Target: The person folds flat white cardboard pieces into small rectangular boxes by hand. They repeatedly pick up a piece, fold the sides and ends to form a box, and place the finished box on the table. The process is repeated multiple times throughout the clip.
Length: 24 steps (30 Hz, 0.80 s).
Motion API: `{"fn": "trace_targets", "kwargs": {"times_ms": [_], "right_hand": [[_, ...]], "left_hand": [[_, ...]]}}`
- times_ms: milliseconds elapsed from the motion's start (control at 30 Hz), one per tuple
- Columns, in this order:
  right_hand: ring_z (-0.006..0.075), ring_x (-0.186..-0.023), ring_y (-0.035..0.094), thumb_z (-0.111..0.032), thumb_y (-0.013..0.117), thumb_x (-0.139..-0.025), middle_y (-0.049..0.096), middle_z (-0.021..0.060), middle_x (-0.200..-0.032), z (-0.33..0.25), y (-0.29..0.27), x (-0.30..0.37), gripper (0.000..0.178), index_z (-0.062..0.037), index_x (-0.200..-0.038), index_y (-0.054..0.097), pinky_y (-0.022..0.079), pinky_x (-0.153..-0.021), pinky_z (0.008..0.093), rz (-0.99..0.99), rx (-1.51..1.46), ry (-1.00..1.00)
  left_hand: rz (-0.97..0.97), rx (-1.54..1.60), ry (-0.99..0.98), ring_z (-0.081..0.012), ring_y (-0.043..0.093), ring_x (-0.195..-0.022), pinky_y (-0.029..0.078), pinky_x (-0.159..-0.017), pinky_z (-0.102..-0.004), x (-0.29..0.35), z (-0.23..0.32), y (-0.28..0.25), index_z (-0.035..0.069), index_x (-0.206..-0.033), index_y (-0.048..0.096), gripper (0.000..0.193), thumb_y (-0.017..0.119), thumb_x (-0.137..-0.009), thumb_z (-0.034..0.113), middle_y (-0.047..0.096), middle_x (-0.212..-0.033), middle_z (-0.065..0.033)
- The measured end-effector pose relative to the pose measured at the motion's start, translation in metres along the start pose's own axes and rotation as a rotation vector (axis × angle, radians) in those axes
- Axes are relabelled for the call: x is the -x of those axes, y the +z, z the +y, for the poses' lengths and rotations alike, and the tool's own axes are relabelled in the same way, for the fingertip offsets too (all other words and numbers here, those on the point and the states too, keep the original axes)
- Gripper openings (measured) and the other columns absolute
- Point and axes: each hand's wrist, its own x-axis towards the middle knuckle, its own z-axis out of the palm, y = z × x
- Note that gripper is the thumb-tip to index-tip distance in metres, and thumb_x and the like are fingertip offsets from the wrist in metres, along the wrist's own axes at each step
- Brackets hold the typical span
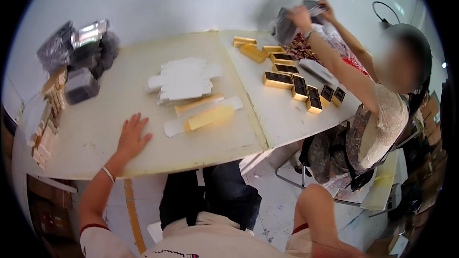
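My left hand [133, 136] rests palm down on the pale table [105, 150], fingers spread, holding nothing. To its right lies a gold-and-white flat carton piece [210, 117], with another gold-edged piece just behind it. Farther back is a loose stack of white carton blanks [186, 79]. My right arm [315, 205] is bent beside my body at the lower right, off the table; its hand is out of sight.
Black plastic trays [82, 86] and folded cartons [50, 126] fill the table's left side. Gold boxes with dark inserts [278, 80] stand at right. Beyond them, a seated co-worker [389, 124] lifts a grey plastic bag [286, 26] above small wrapped pieces [301, 48].
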Motion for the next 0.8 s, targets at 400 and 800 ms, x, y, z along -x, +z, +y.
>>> {"fn": "trace_targets", "kwargs": {"times_ms": [400,800], "right_hand": [[0.0392,-0.109,0.059,-0.012,0.071,-0.074,0.061,0.0208,-0.118,-0.002,-0.045,0.238,0.038,-0.0024,-0.11,0.063,0.049,-0.092,0.0477,-0.829,0.71,0.83],[0.0269,-0.084,0.057,-0.008,0.067,-0.074,0.056,0.0075,-0.085,0.073,-0.047,0.306,0.016,-0.0068,-0.088,0.06,0.046,-0.073,0.0389,-0.918,0.583,1.232]], "left_hand": [[0.328,0.008,0.254,-0.0346,0.043,-0.127,0.026,-0.112,-0.0507,-0.001,0.028,-0.003,0.008,-0.123,0.055,0.05,0.071,-0.081,0.03,0.049,-0.134,-0.0155],[0.081,0.353,0.337,-0.0328,0.046,-0.12,0.034,-0.103,-0.0493,-0.06,0.127,0.009,0.01,-0.114,0.062,0.052,0.072,-0.079,0.047,0.051,-0.127,-0.0131]]}}
